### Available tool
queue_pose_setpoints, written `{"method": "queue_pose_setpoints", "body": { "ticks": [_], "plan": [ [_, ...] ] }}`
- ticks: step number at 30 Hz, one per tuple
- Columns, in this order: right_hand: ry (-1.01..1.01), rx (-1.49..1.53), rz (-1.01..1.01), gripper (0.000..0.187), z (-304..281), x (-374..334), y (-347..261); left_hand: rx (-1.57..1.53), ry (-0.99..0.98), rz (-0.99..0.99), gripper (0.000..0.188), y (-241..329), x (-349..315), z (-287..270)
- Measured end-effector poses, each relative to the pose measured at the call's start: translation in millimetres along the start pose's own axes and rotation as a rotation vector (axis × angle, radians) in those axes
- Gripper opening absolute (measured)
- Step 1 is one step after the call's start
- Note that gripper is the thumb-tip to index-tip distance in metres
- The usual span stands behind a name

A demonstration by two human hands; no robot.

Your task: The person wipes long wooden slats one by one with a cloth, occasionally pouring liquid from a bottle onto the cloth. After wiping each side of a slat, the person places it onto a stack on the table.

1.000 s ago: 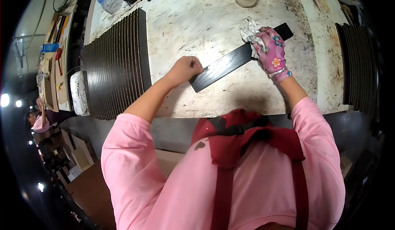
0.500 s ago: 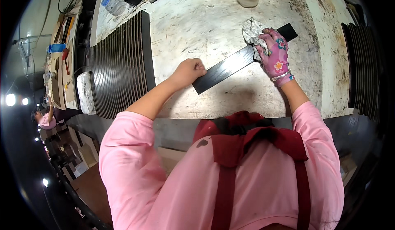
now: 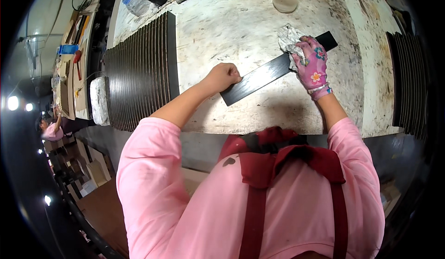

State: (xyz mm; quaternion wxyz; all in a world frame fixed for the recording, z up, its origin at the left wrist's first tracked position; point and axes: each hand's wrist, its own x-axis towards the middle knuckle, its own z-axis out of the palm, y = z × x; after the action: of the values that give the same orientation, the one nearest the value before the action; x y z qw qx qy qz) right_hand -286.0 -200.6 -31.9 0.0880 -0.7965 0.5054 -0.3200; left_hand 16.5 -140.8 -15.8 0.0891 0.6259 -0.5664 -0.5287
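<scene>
In the head view, a flat black strip (image 3: 265, 74) lies on the stained white bench (image 3: 218, 32), between two dark stacks, left (image 3: 141, 71) and right (image 3: 410, 85). Its long axis runs diagonally: one end points toward the person's left and near side, the other away to the right. The bare left hand (image 3: 223, 77) has its fingers curled at the near end's upper edge; whether it pinches the strip I cannot tell. The gloved right hand (image 3: 313, 66) grasps a crumpled white wad (image 3: 288, 37) over the far part. Against half a second earlier, everything on the bench appears slightly farther right; the strip's slant is nearly unchanged.
</scene>
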Motion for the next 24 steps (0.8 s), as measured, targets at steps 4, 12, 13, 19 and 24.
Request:
{"method": "queue_pose_setpoints", "body": {
  "ticks": [4, 12, 13, 19, 24],
  "plan": [
    [0.013, -0.011, -0.016, 0.03, 1, 0, 2, -0.02, -0.014, 0.02, 0.008, -11, -8, -5],
    [0.004, -0.004, -0.017, 0.029, 5, -1, 3, 0.022, 0.008, 0.133, 0.011, -4, -6, 0],
    [0.014, -0.006, -0.029, 0.029, 5, 0, 3, -0.017, 0.002, 0.074, 0.011, -10, -8, -2],
    [0.022, -0.02, -0.04, 0.028, 8, 2, 0, 0.155, 0.051, 0.166, 0.015, 10, -3, 2],
    [0.051, -0.036, -0.05, 0.026, 7, 1, -2, -0.067, -0.022, 0.009, 0.011, -18, -15, -10]
  ]
}}
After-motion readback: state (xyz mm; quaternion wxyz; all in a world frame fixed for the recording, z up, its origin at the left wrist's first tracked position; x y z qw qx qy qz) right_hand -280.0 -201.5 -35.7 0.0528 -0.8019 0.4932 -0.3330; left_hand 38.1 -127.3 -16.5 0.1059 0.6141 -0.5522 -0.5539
